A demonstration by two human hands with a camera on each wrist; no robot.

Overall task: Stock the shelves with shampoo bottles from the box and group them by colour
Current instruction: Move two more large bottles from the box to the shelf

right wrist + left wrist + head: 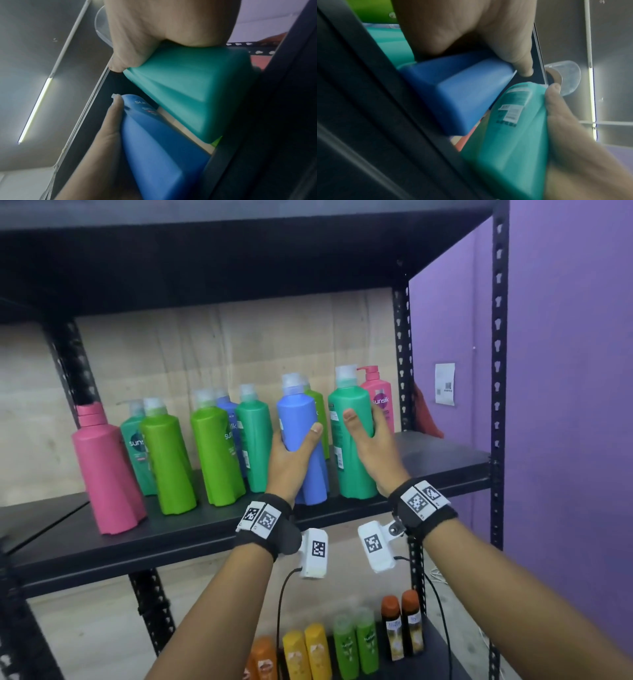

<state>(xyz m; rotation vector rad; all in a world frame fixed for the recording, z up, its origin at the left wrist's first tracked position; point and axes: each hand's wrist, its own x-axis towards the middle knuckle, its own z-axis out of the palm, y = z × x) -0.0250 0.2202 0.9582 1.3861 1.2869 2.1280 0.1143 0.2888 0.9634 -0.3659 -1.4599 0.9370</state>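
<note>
Fingers of both my hands are hidden behind what they grasp, my left hand (290, 455) wrapped round the blue bottle (301, 440), my right hand (371, 446) round the teal bottle (349, 436), both standing cap-up, long axis near vertical, at the shelf (171, 539) front edge.

Blue bottle (301, 440) and teal bottle (352, 436) stand gripped on shelf (171, 535).

Head view looked forward and slightly down at the black shelf (205, 529) from near its front edge. Left-wrist and right-wrist views looked steeply upward from under that edge, very close. Shared across all three: blue bottle (301, 436) (453, 94) (163, 155) and teal bottle (352, 440) (505, 148) (197, 94).
</note>
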